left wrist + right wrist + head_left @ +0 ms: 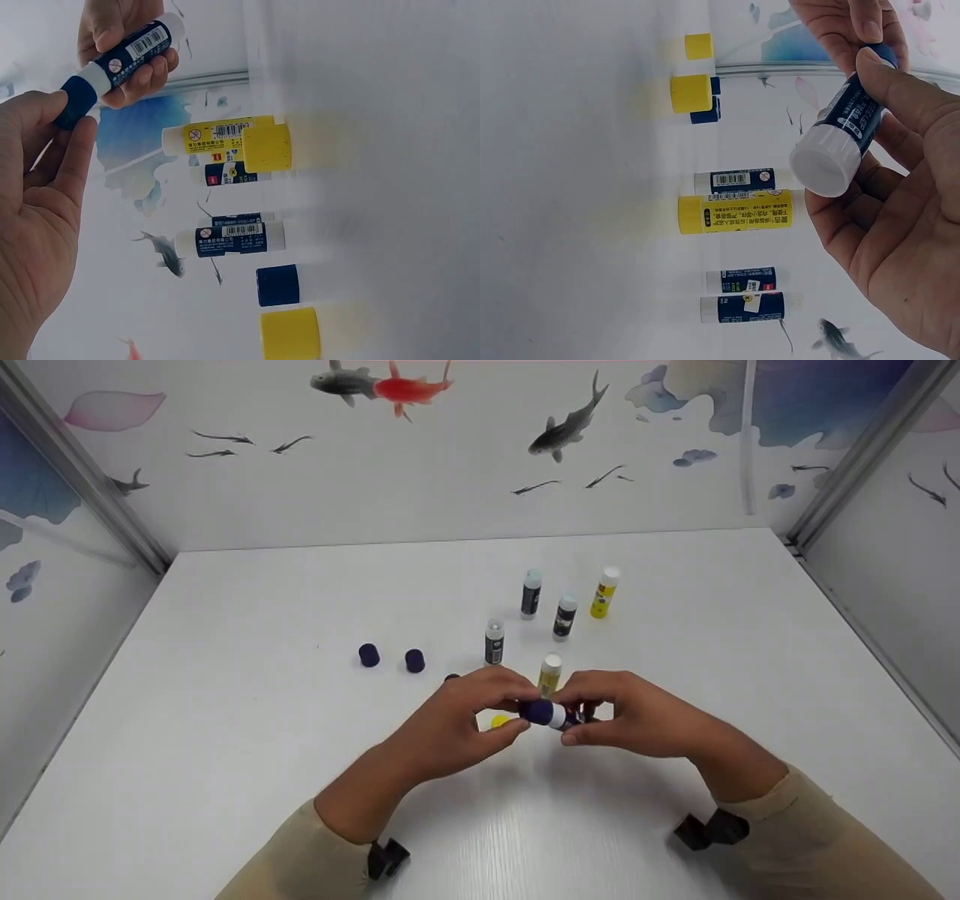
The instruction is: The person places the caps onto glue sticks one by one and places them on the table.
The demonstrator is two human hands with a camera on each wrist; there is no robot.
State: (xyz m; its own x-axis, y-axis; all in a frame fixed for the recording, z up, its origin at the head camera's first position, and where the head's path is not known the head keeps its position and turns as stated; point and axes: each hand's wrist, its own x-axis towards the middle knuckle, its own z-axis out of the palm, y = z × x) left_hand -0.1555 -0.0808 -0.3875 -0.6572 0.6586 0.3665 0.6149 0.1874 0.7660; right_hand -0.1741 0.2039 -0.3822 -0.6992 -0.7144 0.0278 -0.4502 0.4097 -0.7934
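A dark blue glue stick [135, 54] is held between both hands. Its navy cap [537, 711] is pinched by the thumb and fingers of my left hand [457, 727], at the left end of the tube. My right hand [649, 716] grips the labelled body, with the fingers curled round it. In the right wrist view the white base of the glue stick [826, 161] faces the camera. The cap [76, 101] sits against the white collar in the left wrist view; whether it is fully seated, I cannot tell.
Behind the hands stand several uncapped glue sticks, including a dark one [494, 643], a yellow one [604, 594] and a nearer yellow one [550, 675]. Two navy caps [368, 655] [415, 661] lie to the left. A yellow cap [500, 722] shows near my left hand.
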